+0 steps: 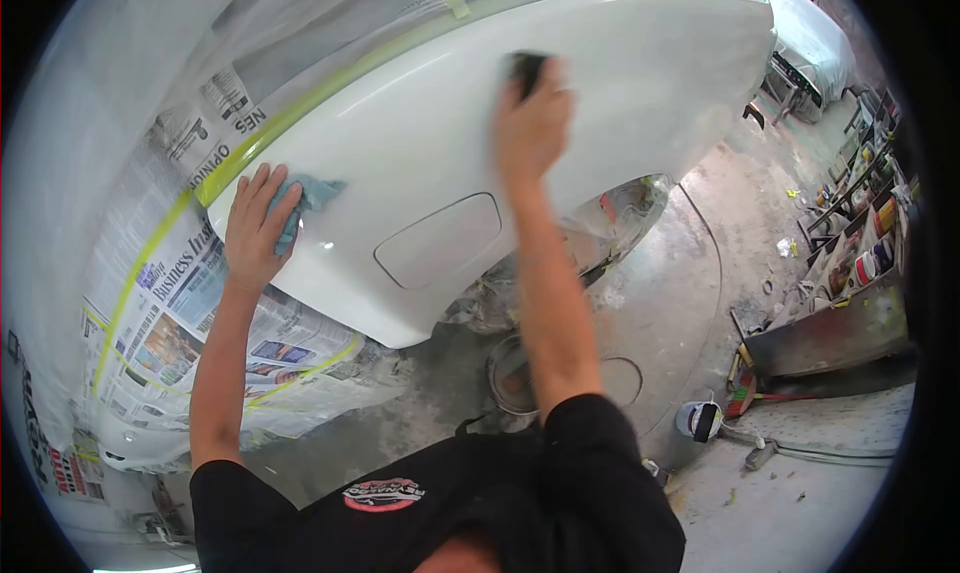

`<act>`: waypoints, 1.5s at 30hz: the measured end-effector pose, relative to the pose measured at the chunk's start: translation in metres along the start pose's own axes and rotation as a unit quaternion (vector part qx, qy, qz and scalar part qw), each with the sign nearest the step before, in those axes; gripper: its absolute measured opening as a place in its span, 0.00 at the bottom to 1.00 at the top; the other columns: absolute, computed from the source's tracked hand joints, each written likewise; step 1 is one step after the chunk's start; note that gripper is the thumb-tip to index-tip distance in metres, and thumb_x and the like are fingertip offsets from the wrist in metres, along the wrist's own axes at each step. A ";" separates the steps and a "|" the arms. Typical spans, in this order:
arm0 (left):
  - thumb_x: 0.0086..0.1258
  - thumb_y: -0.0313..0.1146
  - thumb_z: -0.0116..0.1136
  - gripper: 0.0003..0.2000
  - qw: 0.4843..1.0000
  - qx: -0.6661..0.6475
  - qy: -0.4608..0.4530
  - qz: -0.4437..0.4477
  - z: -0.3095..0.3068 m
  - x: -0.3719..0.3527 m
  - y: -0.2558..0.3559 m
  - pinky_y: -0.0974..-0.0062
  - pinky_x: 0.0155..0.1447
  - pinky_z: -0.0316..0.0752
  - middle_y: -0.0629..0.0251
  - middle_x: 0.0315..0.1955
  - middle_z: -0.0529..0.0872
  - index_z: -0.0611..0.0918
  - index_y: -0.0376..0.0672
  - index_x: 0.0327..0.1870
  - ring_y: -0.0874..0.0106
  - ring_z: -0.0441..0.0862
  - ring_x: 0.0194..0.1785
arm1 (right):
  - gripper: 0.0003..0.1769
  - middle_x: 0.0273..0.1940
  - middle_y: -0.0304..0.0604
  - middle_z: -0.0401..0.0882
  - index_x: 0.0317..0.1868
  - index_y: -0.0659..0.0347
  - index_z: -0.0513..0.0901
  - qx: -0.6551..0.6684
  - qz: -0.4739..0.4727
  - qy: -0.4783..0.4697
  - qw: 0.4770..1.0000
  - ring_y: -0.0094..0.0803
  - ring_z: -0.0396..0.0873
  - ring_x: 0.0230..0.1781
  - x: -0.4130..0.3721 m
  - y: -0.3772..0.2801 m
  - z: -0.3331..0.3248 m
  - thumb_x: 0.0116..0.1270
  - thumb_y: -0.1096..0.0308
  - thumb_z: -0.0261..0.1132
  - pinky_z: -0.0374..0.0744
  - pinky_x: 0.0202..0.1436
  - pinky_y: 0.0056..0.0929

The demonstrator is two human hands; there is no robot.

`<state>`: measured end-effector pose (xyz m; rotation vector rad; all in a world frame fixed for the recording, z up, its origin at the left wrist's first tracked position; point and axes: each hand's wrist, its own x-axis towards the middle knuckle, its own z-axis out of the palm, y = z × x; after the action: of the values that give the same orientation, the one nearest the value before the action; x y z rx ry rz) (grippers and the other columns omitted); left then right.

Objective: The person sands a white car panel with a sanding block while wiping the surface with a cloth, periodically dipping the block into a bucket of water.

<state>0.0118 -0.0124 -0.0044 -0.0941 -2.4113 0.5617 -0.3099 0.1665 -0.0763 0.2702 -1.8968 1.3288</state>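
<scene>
A white car body panel (620,103) with a fuel door outline (440,241) stretches in front of me. My left hand (258,218) lies on its left end with the fingers extended. A crumpled blue cloth (312,193) is held under the thumb and fingers of that hand, against the panel. Farther right, my right hand (535,133) is closed around a black sanding block (528,70) on the upper middle of the panel. The hand is blurred, and its palm side is hidden.
Newspaper (200,273) and yellow-green masking tape (255,143) cover the car beside the panel. A wheel opening (620,218) lies below it. On the floor stand a white bucket (697,420) and a broom (741,395). Shelves with cans (872,261) line the right side.
</scene>
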 end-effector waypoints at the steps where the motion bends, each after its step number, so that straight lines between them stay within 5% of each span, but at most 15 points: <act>1: 0.57 0.22 0.74 0.32 1.000 -0.002 -0.003 -0.003 -0.003 0.002 0.002 0.44 0.78 0.67 0.54 0.72 0.79 0.83 0.47 0.67 0.48 0.74 0.76 | 0.31 0.37 0.51 0.80 0.73 0.57 0.73 -0.006 -0.069 -0.001 0.998 0.49 0.82 0.36 -0.046 -0.030 -0.001 0.74 0.60 0.71 0.82 0.39 0.47; 4: 0.58 0.20 0.73 0.31 1.000 -0.008 -0.004 -0.001 -0.009 0.003 0.002 0.45 0.78 0.68 0.53 0.71 0.81 0.83 0.46 0.66 0.48 0.76 0.75 | 0.29 0.35 0.51 0.79 0.74 0.51 0.73 0.141 -0.133 -0.036 0.980 0.48 0.79 0.34 -0.129 -0.085 -0.024 0.76 0.62 0.69 0.80 0.34 0.46; 6: 0.57 0.20 0.73 0.30 1.000 -0.010 0.003 0.001 -0.007 0.002 0.001 0.46 0.78 0.68 0.54 0.70 0.81 0.84 0.45 0.65 0.48 0.76 0.75 | 0.29 0.36 0.52 0.80 0.74 0.52 0.73 0.045 -0.214 -0.042 0.975 0.50 0.80 0.34 -0.122 -0.071 -0.023 0.76 0.62 0.69 0.80 0.35 0.49; 11: 0.57 0.19 0.73 0.30 1.000 -0.011 0.020 -0.003 -0.003 0.002 0.001 0.46 0.77 0.69 0.54 0.70 0.82 0.84 0.45 0.65 0.49 0.77 0.74 | 0.35 0.44 0.58 0.79 0.75 0.65 0.69 0.033 0.081 -0.019 0.996 0.54 0.81 0.44 0.043 0.001 -0.007 0.74 0.59 0.70 0.80 0.47 0.50; 13: 0.55 0.20 0.75 0.30 1.000 -0.002 0.021 -0.010 -0.004 0.000 0.002 0.47 0.77 0.70 0.55 0.69 0.82 0.85 0.47 0.63 0.50 0.78 0.74 | 0.36 0.44 0.57 0.79 0.75 0.64 0.68 0.020 0.068 -0.011 0.997 0.54 0.81 0.44 0.019 -0.027 -0.006 0.74 0.58 0.70 0.81 0.49 0.50; 17: 0.55 0.21 0.76 0.29 0.999 0.005 0.033 -0.002 -0.002 0.003 0.003 0.47 0.76 0.71 0.56 0.68 0.83 0.86 0.47 0.62 0.50 0.78 0.73 | 0.35 0.39 0.53 0.80 0.74 0.59 0.72 0.053 -0.186 -0.045 0.980 0.49 0.82 0.36 -0.113 -0.084 -0.026 0.69 0.63 0.71 0.82 0.37 0.45; 19: 0.55 0.21 0.76 0.29 0.999 0.004 0.035 -0.001 -0.002 0.003 0.002 0.47 0.76 0.71 0.55 0.68 0.83 0.86 0.47 0.62 0.50 0.78 0.73 | 0.35 0.38 0.53 0.80 0.74 0.60 0.71 -0.027 -0.200 -0.015 0.979 0.50 0.82 0.38 -0.080 -0.051 -0.015 0.67 0.65 0.71 0.81 0.38 0.45; 23: 0.56 0.20 0.75 0.29 1.000 0.005 0.031 -0.003 -0.002 0.003 0.003 0.46 0.76 0.70 0.55 0.68 0.83 0.85 0.47 0.62 0.50 0.78 0.73 | 0.35 0.50 0.61 0.79 0.76 0.63 0.66 -0.033 0.078 -0.048 0.995 0.57 0.82 0.50 0.074 0.045 -0.004 0.74 0.58 0.67 0.82 0.51 0.52; 26: 0.55 0.20 0.75 0.30 1.000 -0.002 0.031 -0.002 -0.004 0.005 0.004 0.46 0.77 0.70 0.55 0.68 0.83 0.85 0.47 0.63 0.50 0.78 0.73 | 0.35 0.55 0.64 0.76 0.76 0.64 0.64 -0.039 0.169 -0.051 0.984 0.59 0.82 0.52 0.094 0.046 0.001 0.78 0.55 0.64 0.82 0.55 0.55; 31: 0.54 0.20 0.75 0.31 1.000 -0.003 0.030 -0.003 -0.003 0.003 0.005 0.45 0.77 0.69 0.54 0.69 0.82 0.85 0.46 0.63 0.48 0.77 0.74 | 0.30 0.34 0.50 0.78 0.72 0.52 0.75 0.038 -0.204 0.026 0.978 0.46 0.81 0.31 -0.077 -0.064 -0.014 0.71 0.66 0.69 0.81 0.29 0.45; 35: 0.54 0.20 0.75 0.31 1.000 -0.005 0.018 -0.008 -0.005 0.001 0.003 0.44 0.77 0.68 0.54 0.69 0.82 0.84 0.46 0.64 0.48 0.76 0.74 | 0.28 0.39 0.53 0.79 0.70 0.55 0.76 -0.004 -0.130 -0.017 0.991 0.49 0.82 0.34 0.030 0.002 0.002 0.71 0.63 0.69 0.83 0.37 0.47; 37: 0.54 0.20 0.74 0.31 1.000 -0.009 0.018 -0.007 -0.003 0.001 0.001 0.44 0.78 0.68 0.54 0.69 0.81 0.84 0.46 0.64 0.48 0.76 0.74 | 0.29 0.47 0.58 0.79 0.70 0.58 0.74 0.000 0.048 -0.057 0.997 0.55 0.83 0.42 0.115 0.043 0.002 0.75 0.55 0.67 0.82 0.43 0.53; 40: 0.54 0.21 0.74 0.31 1.000 -0.011 0.019 -0.009 -0.003 -0.002 0.002 0.45 0.78 0.68 0.54 0.70 0.81 0.84 0.47 0.65 0.48 0.76 0.75 | 0.32 0.49 0.60 0.81 0.73 0.58 0.71 -0.007 0.101 -0.064 0.993 0.57 0.84 0.47 0.125 0.015 0.002 0.73 0.56 0.67 0.83 0.49 0.53; 44: 0.54 0.21 0.74 0.32 1.000 -0.004 0.020 -0.001 -0.002 0.000 0.001 0.45 0.78 0.68 0.55 0.71 0.80 0.84 0.47 0.65 0.49 0.75 0.75 | 0.28 0.38 0.52 0.78 0.74 0.52 0.74 -0.045 -0.193 -0.057 0.978 0.44 0.82 0.37 -0.047 -0.068 -0.002 0.74 0.66 0.64 0.80 0.35 0.50; 45: 0.54 0.21 0.74 0.32 1.000 -0.001 0.021 0.001 -0.001 -0.001 0.000 0.45 0.78 0.68 0.55 0.71 0.80 0.84 0.47 0.65 0.49 0.75 0.75 | 0.31 0.35 0.49 0.78 0.73 0.50 0.74 0.051 -0.248 -0.055 0.966 0.40 0.81 0.32 -0.066 -0.082 -0.020 0.70 0.68 0.66 0.79 0.30 0.48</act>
<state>0.0132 -0.0116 -0.0042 -0.1073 -2.3721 0.5521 -0.2095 0.1319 -0.0628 0.8289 -1.6960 1.0821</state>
